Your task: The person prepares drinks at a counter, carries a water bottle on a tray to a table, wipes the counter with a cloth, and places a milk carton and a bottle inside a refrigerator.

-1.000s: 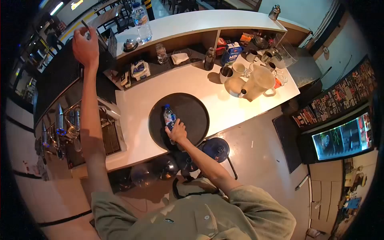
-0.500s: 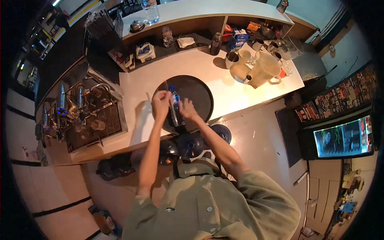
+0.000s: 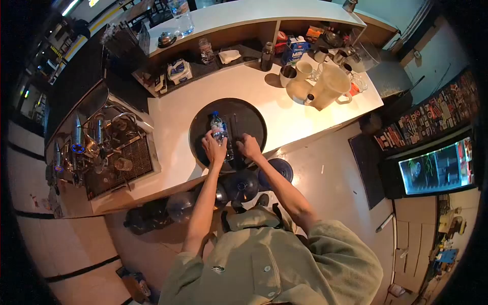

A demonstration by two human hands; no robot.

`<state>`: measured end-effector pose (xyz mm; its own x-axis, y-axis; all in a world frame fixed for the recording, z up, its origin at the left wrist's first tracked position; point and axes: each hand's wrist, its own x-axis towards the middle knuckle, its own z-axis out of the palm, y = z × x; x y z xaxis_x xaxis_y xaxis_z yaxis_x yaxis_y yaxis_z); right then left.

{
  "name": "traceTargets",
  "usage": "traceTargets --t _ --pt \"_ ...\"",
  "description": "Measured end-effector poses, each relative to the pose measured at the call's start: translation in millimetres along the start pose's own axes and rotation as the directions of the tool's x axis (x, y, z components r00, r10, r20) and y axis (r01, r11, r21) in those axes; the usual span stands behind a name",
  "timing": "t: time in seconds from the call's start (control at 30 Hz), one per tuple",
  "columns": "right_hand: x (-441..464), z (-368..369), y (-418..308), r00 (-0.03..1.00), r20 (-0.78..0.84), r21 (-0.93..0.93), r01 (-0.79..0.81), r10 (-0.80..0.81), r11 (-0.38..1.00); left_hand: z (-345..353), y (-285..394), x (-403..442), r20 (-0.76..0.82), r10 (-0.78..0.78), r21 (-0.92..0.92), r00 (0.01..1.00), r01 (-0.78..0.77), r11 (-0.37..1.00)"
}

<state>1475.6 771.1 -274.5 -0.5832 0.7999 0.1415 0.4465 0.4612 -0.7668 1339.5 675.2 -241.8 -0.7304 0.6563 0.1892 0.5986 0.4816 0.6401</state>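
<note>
A clear plastic water bottle [image 3: 217, 123] with a blue cap and label is on a round black tray [image 3: 255, 118]. My left hand [image 3: 215, 148] is closed around the lower part of the bottle. To its right, my right hand [image 3: 249, 147] is over the tray with its fingers curled together. A thin, straight, straw-like piece [image 3: 235, 124] shows just beyond those fingers; whether they hold it I cannot tell. Something clear, perhaps a glass, lies between my hands, mostly hidden.
An espresso machine [image 3: 114, 147] stands to the left. A cream pitcher [image 3: 331, 86], metal cup [image 3: 287, 74] and mugs are at the counter's right. A dark bottle [image 3: 267, 57] and a milk carton [image 3: 296, 50] stand by the shelf. Large water jugs [image 3: 241, 185] sit below.
My left hand has let go of the long clear straw-like piece and come down onto the bottle. My right hand has moved slightly right and nearer to me, its fingers now curled.
</note>
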Motion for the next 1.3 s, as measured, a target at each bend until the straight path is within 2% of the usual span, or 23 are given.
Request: traceTargets --t 0.03,0.1,0.13,0.27,0.43,0.53,0.6,0.63,0.73,0.83,0.87,0.9,0.97,1.0,1.1,1.17,1.2,1.3 --pt "0 4 1 1.000 -0.019 -0.109 0.017 -0.019 0.994 3 -1 -4 0.023 -0.063 -0.063 0.998 0.064 0.996" --pt "2 8 -3 0.995 0.036 -0.178 -0.085 0.092 0.980 8 -1 -6 0.072 -0.182 -0.184 0.981 0.193 0.964" --pt "3 9 -6 0.987 0.059 -0.214 -0.133 0.149 0.968 10 -4 -5 0.079 -0.177 -0.174 0.981 0.189 0.967" --pt "4 13 -9 0.985 0.069 -0.228 -0.137 0.156 0.964 7 -12 1 0.132 -0.173 -0.134 0.976 0.191 0.973" --pt "9 16 -7 0.988 0.065 -0.150 -0.126 0.137 0.981 -9 -19 -6 0.193 -0.083 -0.170 0.978 0.117 0.978" --pt "10 21 -12 0.979 0.113 -0.126 -0.158 0.172 0.979 -10 -17 -13 0.204 -0.107 -0.224 0.973 0.152 0.963" --pt "6 20 -17 0.981 0.090 -0.101 -0.160 0.169 0.982 -3 -27 -12 0.181 -0.085 -0.183 0.980 0.119 0.976" --pt "4 18 -20 0.983 0.077 -0.091 -0.160 0.167 0.983 3 -31 -12 0.170 -0.073 -0.165 0.983 0.101 0.981" --pt "-5 7 -27 0.984 0.003 -0.087 -0.179 0.180 0.980 6 -33 -20 0.005 0.017 -0.115 1.000 -0.016 0.993" --pt "-12 -13 -23 0.979 -0.194 -0.118 -0.092 0.068 0.989 -21 -16 -30 0.247 -0.094 -0.216 0.964 0.149 0.965" --pt "-9 -15 -17 0.948 -0.318 -0.196 -0.046 -0.019 0.980 -23 -13 -33 0.240 -0.067 -0.193 0.968 0.116 0.974" --pt "-7 -25 -16 0.941 -0.337 -0.217 -0.053 -0.024 0.975 -21 -12 -35 0.256 -0.075 -0.160 0.964 0.118 0.980" --pt "-1 -32 -8 0.943 -0.333 -0.221 -0.093 0.015 0.971 -14 -14 -33 0.287 -0.085 -0.097 0.954 0.117 0.988" --pt "1 -30 -3 0.957 -0.289 -0.225 -0.062 -0.006 0.972 -14 -14 -30 0.304 -0.112 -0.132 0.946 0.158 0.979" --pt "3 -22 5 0.990 -0.130 -0.203 0.031 -0.058 0.979 -18 -18 -34 0.279 -0.146 -0.073 0.949 0.173 0.982" --pt "-2 -9 0 0.996 0.011 -0.146 0.084 -0.084 0.986 -13 -38 -37 0.181 -0.073 -0.029 0.981 0.080 0.996" --pt "-4 2 -5 0.997 0.031 -0.186 0.070 -0.065 0.980 -11 -47 -38 0.131 -0.035 -0.002 0.991 0.035 0.999" --pt "-4 22 -30 0.997 0.066 -0.157 -0.017 0.028 0.988 -24 -47 -35 0.184 -0.127 0.005 0.975 0.129 0.992"
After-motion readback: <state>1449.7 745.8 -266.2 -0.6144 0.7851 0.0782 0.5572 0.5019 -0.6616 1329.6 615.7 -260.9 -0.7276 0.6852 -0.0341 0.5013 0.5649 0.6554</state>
